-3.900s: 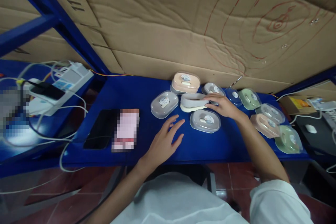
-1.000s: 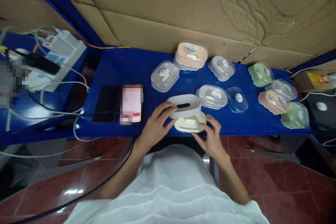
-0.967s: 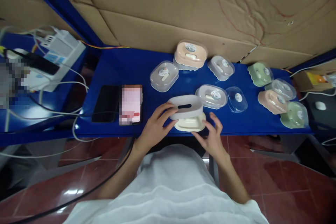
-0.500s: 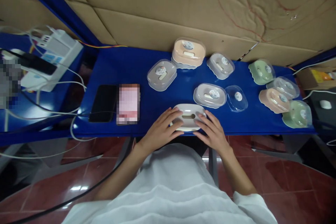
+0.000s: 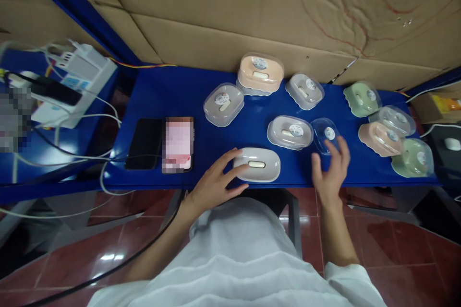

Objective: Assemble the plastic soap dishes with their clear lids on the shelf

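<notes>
A light grey soap dish with a pale slotted centre lies on the blue table at its front edge. My left hand is at the dish's left end, its fingers spread, with fingertips over the rim and thumb in front; I cannot tell how firmly they touch. Off to the right, my right hand hangs with fingers apart and nothing in it. Its fingertips overlap the near edge of a clear lid with a round sticker; contact is unclear. Just left of that lid stands a lidded grey soap dish.
Behind are a lidded grey dish, a peach dish stacked on a grey one, and another grey dish. Green and peach dishes stand right. Two phones and a power strip with cables lie left.
My right hand has left the soap dish and moved right to the clear lid. My left hand stays by the dish, whose centre slot now shows a pale insert filling it.
</notes>
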`<state>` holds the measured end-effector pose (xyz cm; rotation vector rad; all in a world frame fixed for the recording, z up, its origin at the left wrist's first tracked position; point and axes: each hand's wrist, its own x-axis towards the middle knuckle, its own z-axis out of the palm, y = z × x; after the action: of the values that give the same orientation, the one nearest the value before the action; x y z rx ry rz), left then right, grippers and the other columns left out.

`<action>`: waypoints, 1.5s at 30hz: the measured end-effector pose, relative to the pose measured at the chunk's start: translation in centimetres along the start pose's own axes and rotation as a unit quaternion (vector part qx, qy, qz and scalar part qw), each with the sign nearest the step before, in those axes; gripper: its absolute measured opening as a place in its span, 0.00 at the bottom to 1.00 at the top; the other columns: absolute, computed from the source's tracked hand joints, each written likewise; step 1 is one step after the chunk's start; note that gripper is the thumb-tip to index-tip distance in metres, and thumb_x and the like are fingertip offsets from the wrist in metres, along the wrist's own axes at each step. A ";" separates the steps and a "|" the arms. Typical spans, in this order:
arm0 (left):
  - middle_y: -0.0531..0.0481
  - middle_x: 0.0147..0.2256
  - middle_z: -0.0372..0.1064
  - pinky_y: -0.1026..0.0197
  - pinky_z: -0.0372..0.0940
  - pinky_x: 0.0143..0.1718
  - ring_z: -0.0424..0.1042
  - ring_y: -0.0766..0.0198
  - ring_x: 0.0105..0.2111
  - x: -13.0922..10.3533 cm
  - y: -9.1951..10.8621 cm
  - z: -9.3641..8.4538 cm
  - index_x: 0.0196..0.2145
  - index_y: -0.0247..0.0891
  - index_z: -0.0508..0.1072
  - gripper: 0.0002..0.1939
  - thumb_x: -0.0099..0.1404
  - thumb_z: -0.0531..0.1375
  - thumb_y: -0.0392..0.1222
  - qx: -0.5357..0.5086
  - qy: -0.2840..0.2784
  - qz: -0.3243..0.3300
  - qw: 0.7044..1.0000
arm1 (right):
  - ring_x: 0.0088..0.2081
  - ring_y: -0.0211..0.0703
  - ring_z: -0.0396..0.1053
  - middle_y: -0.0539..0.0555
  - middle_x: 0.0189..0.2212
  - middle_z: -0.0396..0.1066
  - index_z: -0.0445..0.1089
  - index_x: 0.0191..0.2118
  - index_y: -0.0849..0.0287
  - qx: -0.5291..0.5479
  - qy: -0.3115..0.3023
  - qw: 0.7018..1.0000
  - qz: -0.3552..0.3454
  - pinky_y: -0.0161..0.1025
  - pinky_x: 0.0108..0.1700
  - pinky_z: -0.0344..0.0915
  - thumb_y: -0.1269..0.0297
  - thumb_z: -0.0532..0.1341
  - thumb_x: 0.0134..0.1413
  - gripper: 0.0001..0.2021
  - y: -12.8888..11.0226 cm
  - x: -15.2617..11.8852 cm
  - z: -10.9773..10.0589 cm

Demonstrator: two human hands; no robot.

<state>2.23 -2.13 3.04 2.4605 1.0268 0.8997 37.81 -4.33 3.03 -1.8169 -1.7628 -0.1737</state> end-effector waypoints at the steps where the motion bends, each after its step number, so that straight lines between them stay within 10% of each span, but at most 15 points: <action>1: 0.35 0.65 0.67 0.44 0.72 0.65 0.68 0.47 0.68 0.0 -0.1 -0.1 0.58 0.42 0.72 0.20 0.71 0.68 0.42 -0.005 -0.006 -0.006 1.000 | 0.75 0.72 0.53 0.66 0.76 0.52 0.63 0.72 0.52 -0.035 0.013 0.998 0.055 0.72 0.70 0.57 0.46 0.60 0.70 0.31 1.1 0.5 0.0; 8: 0.41 0.58 0.74 0.43 0.70 0.67 0.71 0.48 0.65 -0.1 -1.1 -0.2 0.54 0.42 0.74 0.16 0.71 0.68 0.41 -0.022 0.013 -0.023 0.999 | 0.69 0.66 0.66 0.68 0.67 0.66 0.71 0.63 0.58 0.038 0.061 0.992 0.107 0.64 0.64 0.69 0.46 0.62 0.69 0.26 4.2 1.6 0.2; 12: 0.40 0.63 0.69 0.44 0.68 0.68 0.69 0.51 0.67 -0.2 -1.5 -0.4 0.64 0.46 0.68 0.27 0.71 0.69 0.41 -0.087 0.012 -0.084 0.993 | 0.73 0.67 0.59 0.62 0.70 0.60 0.67 0.64 0.51 0.129 0.143 0.979 -0.059 0.71 0.68 0.64 0.57 0.67 0.65 0.24 -0.2 -0.3 0.5; 17: 0.40 0.70 0.61 0.39 0.63 0.71 0.63 0.47 0.71 0.0 -1.8 -0.7 0.72 0.51 0.59 0.38 0.70 0.70 0.44 -0.150 -0.005 -0.138 0.979 | 0.76 0.66 0.53 0.59 0.70 0.62 0.64 0.67 0.46 0.233 -0.078 0.944 -0.221 0.72 0.71 0.61 0.61 0.64 0.68 0.25 -5.8 -1.7 2.0; 25: 0.42 0.72 0.60 0.41 0.61 0.73 0.63 0.49 0.72 -0.2 -2.2 -0.4 0.74 0.54 0.55 0.40 0.72 0.68 0.44 -0.165 -0.028 -0.138 0.976 | 0.79 0.59 0.43 0.60 0.75 0.56 0.61 0.70 0.52 0.201 -0.230 0.926 -0.223 0.66 0.73 0.60 0.63 0.57 0.74 0.23 -7.2 -0.8 2.1; 36: 0.45 0.74 0.57 0.46 0.58 0.74 0.60 0.50 0.73 -0.6 -2.4 0.5 0.72 0.53 0.63 0.32 0.74 0.65 0.48 -0.122 -0.030 -0.120 0.985 | 0.79 0.56 0.46 0.59 0.74 0.59 0.58 0.74 0.49 0.151 -0.127 0.948 -0.251 0.61 0.74 0.62 0.58 0.63 0.72 0.30 -7.8 -2.5 3.5; 45: 0.43 0.64 0.66 0.44 0.63 0.70 0.69 0.49 0.66 -0.8 -2.0 0.7 0.65 0.49 0.70 0.28 0.69 0.69 0.48 -0.097 0.053 -0.127 0.986 | 0.77 0.61 0.52 0.58 0.80 0.42 0.47 0.79 0.44 0.147 -0.127 0.975 -0.107 0.59 0.71 0.66 0.51 0.63 0.71 0.39 -8.7 -3.2 3.8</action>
<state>1.28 -1.38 1.16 2.0854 1.1945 1.0018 28.01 -5.74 1.13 -1.4866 -2.0372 0.2356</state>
